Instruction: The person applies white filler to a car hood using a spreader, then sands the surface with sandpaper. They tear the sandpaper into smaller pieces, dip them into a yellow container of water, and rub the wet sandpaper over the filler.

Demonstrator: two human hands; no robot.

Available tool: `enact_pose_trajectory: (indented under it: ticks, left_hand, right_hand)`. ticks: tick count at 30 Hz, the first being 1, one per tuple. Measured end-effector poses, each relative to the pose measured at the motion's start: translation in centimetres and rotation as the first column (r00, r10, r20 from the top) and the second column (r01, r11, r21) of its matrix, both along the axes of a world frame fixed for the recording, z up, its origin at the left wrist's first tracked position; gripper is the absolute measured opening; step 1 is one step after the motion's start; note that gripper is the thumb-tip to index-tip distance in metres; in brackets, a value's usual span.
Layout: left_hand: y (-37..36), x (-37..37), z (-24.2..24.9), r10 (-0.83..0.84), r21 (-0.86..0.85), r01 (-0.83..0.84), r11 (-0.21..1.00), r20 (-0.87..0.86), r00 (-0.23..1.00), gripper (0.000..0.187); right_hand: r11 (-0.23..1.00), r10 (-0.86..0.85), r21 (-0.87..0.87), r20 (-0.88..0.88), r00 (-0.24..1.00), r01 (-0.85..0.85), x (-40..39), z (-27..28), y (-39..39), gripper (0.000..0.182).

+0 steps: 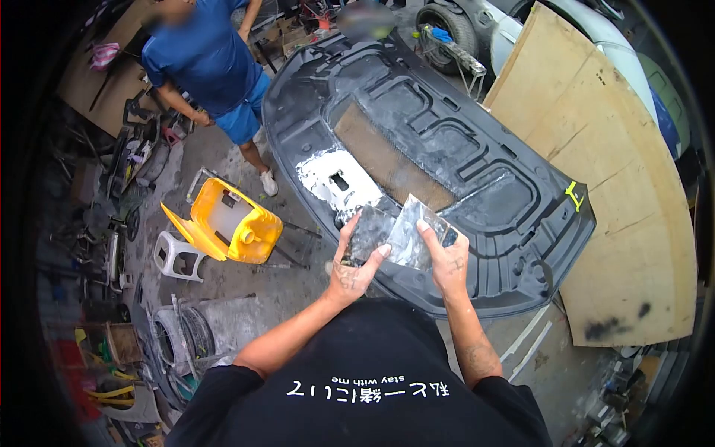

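Observation:
My left hand (pixel 354 277) grips a dark grey, smudged square plate (pixel 370 227) by its near edge, thumb on top. In my right hand (pixel 449 259) is a lighter, silvery flat plate (pixel 408 237), with the thumb pressed on its face. The two plates meet side by side, their inner edges overlapping in this view. Both are held above the near edge of a black car hood (pixel 491 160), which lies with its ribbed underside up. Set into the hood are a brown mesh strip (pixel 387 160) and a shiny white panel (pixel 320 173) with a rectangular hole.
An opened yellow plastic container (pixel 261 235) stands left of the hood, beside a white stool (pixel 177 257). A person in blue (pixel 216 59) stands at the far left. A large plywood sheet (pixel 603 179) leans at the right near a car wheel (pixel 447 37). Scrap parts crowd the left floor.

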State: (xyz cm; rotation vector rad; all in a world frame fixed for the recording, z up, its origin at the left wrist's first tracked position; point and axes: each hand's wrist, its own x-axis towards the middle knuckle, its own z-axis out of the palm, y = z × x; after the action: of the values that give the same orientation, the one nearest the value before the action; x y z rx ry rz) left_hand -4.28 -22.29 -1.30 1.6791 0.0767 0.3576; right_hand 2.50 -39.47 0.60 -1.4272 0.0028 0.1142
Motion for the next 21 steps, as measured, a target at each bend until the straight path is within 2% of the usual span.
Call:
enact_pose_trajectory:
  ticks: [2,4,6,8,10,11,12,13,14,16,18,20,21]
  left_hand:
    - [0.3,0.0,-0.1,-0.017,0.055,0.014,0.998,0.05,0.999,0.071]
    - [0.2,-0.4,0.7,-0.011,-0.008,0.012,1.0,0.067,0.998,0.064]
    - [0.8,-0.2,0.9,-0.094,-0.027,0.095,0.995,0.034,0.995,0.061]
    - [1.1,-0.3,1.2,-0.076,-0.028,0.078,0.997,0.056,0.996,0.059]
    - [1.6,-0.5,1.8,-0.087,0.121,0.084,0.989,0.023,0.996,0.06]
    - [1.9,-0.3,1.8,-0.114,0.162,0.1,0.982,0.074,0.991,0.06]
    - [2.2,-0.5,1.7,-0.127,0.157,0.114,0.981,0.072,0.989,0.057]
    - [2.4,-0.6,1.5,-0.12,0.155,0.106,0.982,0.081,0.989,0.059]
    - [2.5,-0.6,1.3,-0.113,0.151,0.098,0.984,0.092,0.989,0.06]
    - [2.5,-1.4,1.5,-0.122,-0.029,0.124,0.992,0.055,0.991,0.061]
    - [2.5,-2.2,1.5,-0.103,-0.054,0.107,0.993,0.071,0.992,0.063]
    - [2.6,-3.2,1.6,-0.023,-0.112,0.02,0.993,-0.022,1.0,0.065]
    - [2.5,-3.8,1.6,0.004,-0.158,-0.003,0.988,0.003,1.0,0.068]
  right_hand:
    - [0.996,0.0,-0.094,0.049,0.999,0.005,0.0,0.7,0.2,0.019]
    - [0.993,0.038,-0.115,0.034,0.999,-0.034,-0.2,0.2,0.2,0.022]
    - [1.0,0.019,0.015,0.049,0.999,-0.02,0.0,0.0,0.7,0.019]
    - [0.998,0.056,0.009,0.028,0.998,-0.056,-0.2,0.1,0.7,0.022]
    - [0.997,0.05,-0.067,0.043,0.998,-0.047,-0.2,0.9,1.0,0.02]
    - [0.999,0.031,-0.011,0.014,0.999,-0.031,-0.4,0.6,1.3,0.022]
    - [0.989,-0.089,-0.111,0.069,0.994,0.097,-0.8,0.0,1.9,0.024]
    - [1.0,0.007,0.017,0.042,0.999,-0.007,-0.5,-0.5,1.9,0.026]
    - [0.998,0.046,0.05,0.053,0.998,-0.049,-0.2,-1.5,1.9,0.025]
    - [0.997,0.078,-0.011,0.036,0.996,-0.077,-0.4,-1.8,1.9,0.023]
    - [0.993,0.116,-0.016,0.028,0.993,-0.115,-0.6,-1.4,2.3,0.022]
    - [0.986,0.161,-0.05,0.061,0.985,-0.158,-0.6,-1.6,2.7,0.021]
    - [0.983,0.176,-0.058,0.078,0.981,-0.171,-0.6,-1.4,3.0,0.021]
